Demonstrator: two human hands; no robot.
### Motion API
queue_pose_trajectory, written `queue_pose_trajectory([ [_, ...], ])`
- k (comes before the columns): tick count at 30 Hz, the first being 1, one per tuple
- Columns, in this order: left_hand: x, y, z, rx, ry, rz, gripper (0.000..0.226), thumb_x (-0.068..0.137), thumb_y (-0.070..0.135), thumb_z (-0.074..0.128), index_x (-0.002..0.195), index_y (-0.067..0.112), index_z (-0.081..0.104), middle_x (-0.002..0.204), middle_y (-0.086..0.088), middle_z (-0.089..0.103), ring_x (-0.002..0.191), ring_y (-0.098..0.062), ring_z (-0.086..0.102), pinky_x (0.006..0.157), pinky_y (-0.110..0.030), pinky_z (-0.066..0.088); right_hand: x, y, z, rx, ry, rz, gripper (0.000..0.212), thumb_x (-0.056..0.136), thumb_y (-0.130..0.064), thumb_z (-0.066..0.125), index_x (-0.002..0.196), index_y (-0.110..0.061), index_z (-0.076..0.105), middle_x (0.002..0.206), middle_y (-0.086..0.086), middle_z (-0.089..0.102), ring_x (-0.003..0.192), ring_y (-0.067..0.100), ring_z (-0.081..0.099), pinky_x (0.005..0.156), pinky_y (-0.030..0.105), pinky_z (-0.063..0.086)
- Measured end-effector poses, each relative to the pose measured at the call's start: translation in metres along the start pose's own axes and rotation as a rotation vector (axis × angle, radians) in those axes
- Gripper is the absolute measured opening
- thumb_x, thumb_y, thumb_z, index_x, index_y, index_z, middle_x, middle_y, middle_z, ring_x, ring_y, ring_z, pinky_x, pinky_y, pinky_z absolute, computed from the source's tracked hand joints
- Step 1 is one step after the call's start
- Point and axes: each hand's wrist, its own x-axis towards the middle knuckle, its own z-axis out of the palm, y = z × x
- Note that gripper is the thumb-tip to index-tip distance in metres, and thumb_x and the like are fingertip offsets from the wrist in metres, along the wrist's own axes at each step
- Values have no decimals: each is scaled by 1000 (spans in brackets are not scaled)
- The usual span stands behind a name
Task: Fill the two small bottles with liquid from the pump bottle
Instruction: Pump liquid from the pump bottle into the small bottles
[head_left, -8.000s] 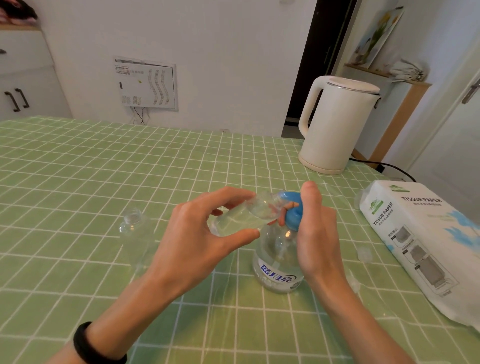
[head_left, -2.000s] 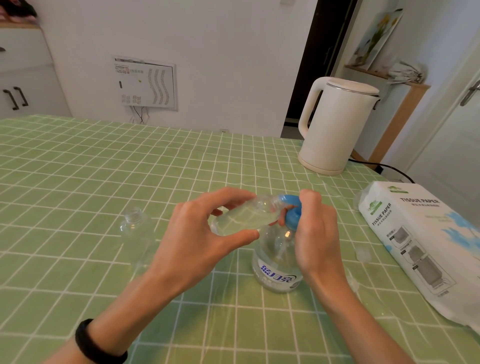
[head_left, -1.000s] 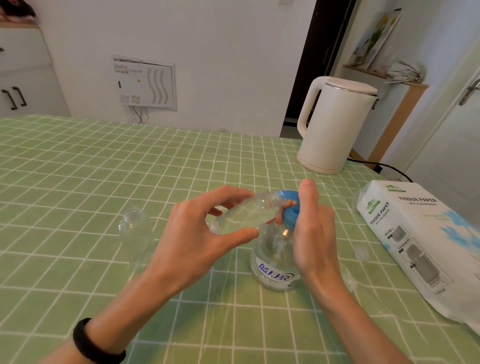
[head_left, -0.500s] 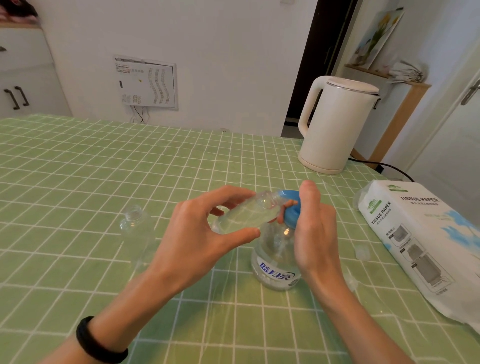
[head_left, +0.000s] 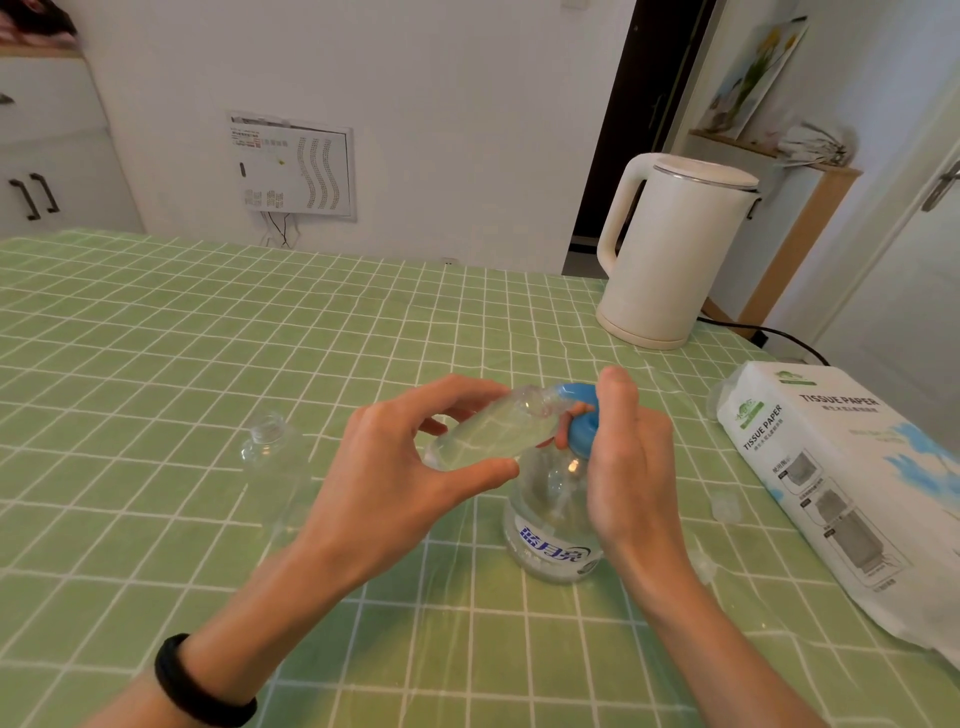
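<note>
Small bottle (head_left: 483, 436) looks partly filled, so I'd guess we're midway through fill one. The second small bottle (head_left: 270, 457) stands uncapped and seemingly empty on the worktop (head_left: 156, 338), off to the left. Left grip (head_left: 395, 483) pinches the tilted one, neck at the nozzle of the pump bottle (head_left: 550, 519). Right grip (head_left: 628, 467) is wrapped round its blue head.

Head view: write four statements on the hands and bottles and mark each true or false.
The left hand holds a small bottle tilted, its mouth at the pump head. True.
The right hand hangs idle. False: it grips the pump head of the pump bottle.
The second small bottle stands uncapped on the table. True.
The kettle lies on its side. False: it stands upright.
</note>
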Motion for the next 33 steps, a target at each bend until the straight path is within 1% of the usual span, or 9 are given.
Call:
queue_pose_trajectory([
  [3, 0, 1, 0, -2, -1, 3, 49, 74, 31, 89, 120, 35, 72, 108, 26, 75, 105, -3, 70, 88, -20, 53, 0, 0, 0, -2, -8, 31, 72, 104, -57, 25, 44, -27, 51, 48, -10, 55, 49, 12, 46, 59, 31, 42],
  [5, 0, 2, 0, 0, -2, 3, 49, 74, 32, 89, 120, 36, 72, 108, 26, 74, 105, -2, 70, 88, -19, 52, 0, 0, 0, 4, -2, 22, 71, 106, -49, 27, 43, -28, 51, 47, -13, 56, 48, 5, 48, 59, 25, 42],
  [7, 1, 1, 0, 9, -1, 2, 49, 74, 31, 90, 119, 36, 73, 108, 27, 74, 104, -2, 70, 87, -19, 52, 1, 0, -1, 4, -3, -8, 68, 105, -36, 30, 40, -30, 48, 42, -16, 47, 43, 2, 42, 53, 18, 36],
  [12, 0, -3, 0, 12, -4, -16, 49, 73, 28, 91, 118, 36, 73, 107, 26, 75, 104, -2, 70, 88, -20, 51, 2, -1, -1, -22, 6, -43, 59, 98, -30, 33, 40, -30, 38, 42, -14, 32, 42, 6, 26, 46, 23, 27],
  [15, 0, -3, 0, -5, -2, -13, 50, 73, 28, 91, 118, 36, 73, 107, 27, 74, 104, -1, 70, 87, -19, 52, 1, 1, 0, -9, 3, -16, 68, 106, -39, 28, 42, -30, 49, 45, -12, 49, 44, 10, 38, 49, 24, 36],
  [19, 0, -5, -2, -1, -5, -22, 50, 73, 27, 90, 119, 35, 73, 107, 26, 75, 104, -1, 70, 88, -22, 52, 1, 2, 0, 9, 6, 26, 72, 105, -53, 24, 45, -32, 59, 62, 2, 71, 60, 24, 62, 63, 36, 48],
  [23, 1, -5, -4, -9, -5, -26, 49, 74, 27, 90, 119, 35, 73, 107, 25, 75, 104, -1, 70, 89, -23, 53, 2, 3, 2, 43, 30, 51, 68, 101, -54, 28, 45, -30, 60, 69, 1, 77, 70, 11, 71, 71, 32, 46],
  [28, 2, -5, -5, -10, -3, -32, 50, 74, 28, 90, 120, 35, 72, 107, 24, 75, 105, -3, 70, 90, -26, 54, 3, 3, 1, 33, 35, 39, 66, 101, -48, 29, 46, -28, 61, 67, 1, 76, 68, 9, 71, 69, 29, 45],
  [33, 2, -5, -4, -5, 2, -29, 49, 73, 26, 91, 118, 35, 74, 106, 26, 75, 103, -1, 70, 89, -23, 52, 4, 3, 0, 24, 26, -9, 63, 99, -36, 31, 44, -33, 63, 64, -1, 74, 65, 8, 68, 63, 15, 47],
])
